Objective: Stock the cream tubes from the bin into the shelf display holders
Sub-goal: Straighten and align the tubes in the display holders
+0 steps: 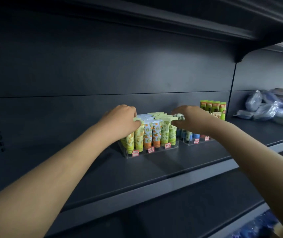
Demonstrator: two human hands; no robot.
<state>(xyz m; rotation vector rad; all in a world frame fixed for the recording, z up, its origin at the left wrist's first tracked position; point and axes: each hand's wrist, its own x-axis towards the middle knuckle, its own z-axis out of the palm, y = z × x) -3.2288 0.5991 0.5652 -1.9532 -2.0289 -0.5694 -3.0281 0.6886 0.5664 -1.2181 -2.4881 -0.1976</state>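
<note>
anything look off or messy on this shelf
The cream tubes in the clear holder stand upright in rows. Only oddity: a loose heap of plastic-wrapped packs lies on the shelf at far right, outside any holder.

From the packed cream tubes (151, 134) in the front clear holder (128, 156), the dark shelf board (68, 169) lies bare toward 9 and 6 o'clock. At 3 o'clock a 2nd holder (188, 143) sits just beside, with wrapped packs (271, 107) farther along. The left hand (120, 119) and right hand (191, 120) grip tubes at the block's 2 flanks. Toward 12 o'clock, open air reaches the upper shelf (171, 19).
</note>
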